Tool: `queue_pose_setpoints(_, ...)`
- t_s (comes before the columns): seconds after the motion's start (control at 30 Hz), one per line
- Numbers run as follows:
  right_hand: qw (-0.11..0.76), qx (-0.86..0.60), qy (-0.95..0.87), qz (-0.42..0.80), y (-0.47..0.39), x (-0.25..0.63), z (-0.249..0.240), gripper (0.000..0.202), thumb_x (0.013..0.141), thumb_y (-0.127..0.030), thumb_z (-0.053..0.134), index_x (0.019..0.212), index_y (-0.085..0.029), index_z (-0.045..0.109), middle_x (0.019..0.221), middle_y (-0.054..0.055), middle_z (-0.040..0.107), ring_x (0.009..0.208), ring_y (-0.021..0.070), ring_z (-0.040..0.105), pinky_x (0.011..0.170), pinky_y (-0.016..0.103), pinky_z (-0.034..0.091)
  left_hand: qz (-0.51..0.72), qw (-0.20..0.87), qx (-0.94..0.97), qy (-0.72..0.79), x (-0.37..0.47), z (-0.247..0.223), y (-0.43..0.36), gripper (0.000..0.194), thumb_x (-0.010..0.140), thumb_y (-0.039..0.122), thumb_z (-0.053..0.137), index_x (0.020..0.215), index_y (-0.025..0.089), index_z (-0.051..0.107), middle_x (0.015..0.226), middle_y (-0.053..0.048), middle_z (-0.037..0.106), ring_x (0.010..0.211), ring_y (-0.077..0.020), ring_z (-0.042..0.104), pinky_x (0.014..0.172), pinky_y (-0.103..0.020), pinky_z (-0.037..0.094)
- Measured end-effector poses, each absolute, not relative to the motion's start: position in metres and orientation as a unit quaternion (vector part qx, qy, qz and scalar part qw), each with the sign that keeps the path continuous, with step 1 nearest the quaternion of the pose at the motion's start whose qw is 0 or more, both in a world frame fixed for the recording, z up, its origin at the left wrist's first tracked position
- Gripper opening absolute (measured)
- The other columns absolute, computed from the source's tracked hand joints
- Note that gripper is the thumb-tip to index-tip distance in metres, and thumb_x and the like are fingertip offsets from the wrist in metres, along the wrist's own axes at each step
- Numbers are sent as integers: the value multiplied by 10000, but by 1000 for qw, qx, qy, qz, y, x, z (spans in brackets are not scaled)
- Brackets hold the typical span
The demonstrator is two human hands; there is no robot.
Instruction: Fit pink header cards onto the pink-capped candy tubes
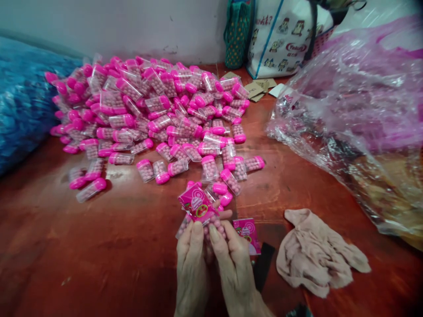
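Just in front of me, my left hand [191, 259] and my right hand [233, 257] are close together, both closed. A pink printed label [197, 203] stands up between them, its lower edge under my left thumb. My right thumb and fingers press on a small transparent container of pink candy balls [216, 225] behind and beside the label; my fingers hide part of it. Another pink printed label [248, 235] lies flat to the right of my right hand. Beyond my hands spreads a large heap of pink-capped candy containers [158, 110].
A crumpled beige cloth [317, 255] lies at right, beside a dark strip [263, 266]. Plastic bags [350, 105] fill the right side. A blue bag [26, 101] bulges at left. A printed tote bag [277, 44] and cardboard pieces [259, 89] are by the wall.
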State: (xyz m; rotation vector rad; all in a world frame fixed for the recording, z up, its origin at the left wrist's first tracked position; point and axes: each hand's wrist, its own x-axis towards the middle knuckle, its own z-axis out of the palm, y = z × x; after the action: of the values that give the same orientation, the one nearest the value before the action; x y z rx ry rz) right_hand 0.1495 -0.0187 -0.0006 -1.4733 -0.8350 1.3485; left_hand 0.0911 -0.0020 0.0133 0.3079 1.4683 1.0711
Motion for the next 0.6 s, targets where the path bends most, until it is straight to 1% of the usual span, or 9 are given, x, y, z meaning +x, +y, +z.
queue_pose_setpoints(0.07, 469, -606, -352, 537, -18, 149, -2, 252, 916, -376, 405, 799, -202, 544, 608, -21, 541, 525, 117, 525, 507, 208, 399, 456, 610, 125, 636, 90, 11, -2, 254, 730, 363, 657, 863, 146, 663, 817, -58, 704, 674, -141, 635, 576, -200, 495)
queue_pose_setpoints(0.17, 433, -627, -414, 499, -19, 156, -2, 247, 919, -359, 402, 807, -207, 562, 626, -7, 569, 532, 132, 537, 510, 227, 392, 475, 671, 135, 553, 85, 5, 4, 220, 749, 312, 640, 886, 141, 663, 840, -75, 699, 682, -147, 635, 611, -225, 504)
queue_pose_setpoints(0.27, 410, -657, -498, 390, -18, 171, 2, 254, 911, -349, 421, 811, -202, 601, 701, 37, 617, 619, 174, 562, 578, 273, 398, 512, 680, 162, 499, 78, 3, 10, 176, 761, 270, 624, 864, 132, 660, 789, -77, 691, 654, -151, 633, 593, -244, 510)
queue_pose_setpoints(0.33, 433, -676, -508, 312, -14, 180, 7, 205, 884, -347, 484, 854, -202, 625, 779, 59, 623, 724, 204, 559, 651, 303, 407, 504, 679, 178, 503, 77, 4, 10, 149, 750, 254, 635, 830, 129, 653, 714, -58, 679, 590, -141, 621, 550, -242, 508)
queue_pose_setpoints(0.37, 447, -674, -505, 300, -11, 183, 10, 178, 866, -341, 520, 876, -206, 635, 830, 66, 616, 786, 215, 549, 692, 315, 411, 490, 686, 182, 506, 77, 5, 8, 148, 739, 253, 647, 820, 129, 647, 671, -45, 668, 545, -133, 607, 519, -238, 502)
queue_pose_setpoints(0.4, 460, -663, -501, 313, -7, 184, 12, 159, 856, -330, 540, 878, -213, 646, 870, 65, 606, 827, 218, 538, 719, 319, 416, 476, 694, 183, 509, 79, 6, 6, 160, 729, 258, 658, 824, 131, 640, 636, -31, 655, 503, -124, 590, 489, -233, 492)
queue_pose_setpoints(0.47, 481, -624, -478, 388, -1, 184, 14, 154, 862, -303, 537, 839, -225, 668, 902, 53, 588, 855, 207, 533, 737, 311, 429, 463, 701, 180, 512, 83, 6, 2, 201, 718, 279, 670, 854, 137, 627, 587, -7, 628, 435, -104, 546, 437, -217, 465)
queue_pose_setpoints(0.53, 502, -595, -435, 452, 2, 181, 14, 199, 876, -279, 516, 781, -226, 683, 876, 37, 580, 835, 189, 545, 726, 295, 442, 462, 698, 176, 518, 88, 5, -2, 228, 725, 306, 664, 878, 145, 614, 561, 14, 602, 387, -81, 494, 401, -199, 434)
queue_pose_setpoints(0.6, 520, -593, -399, 468, 1, 175, 11, 207, 873, -265, 521, 768, -221, 693, 863, 32, 581, 836, 185, 553, 723, 290, 448, 463, 686, 174, 534, 91, 5, -4, 232, 733, 325, 656, 883, 157, 605, 539, 36, 572, 357, -61, 448, 379, -183, 403)
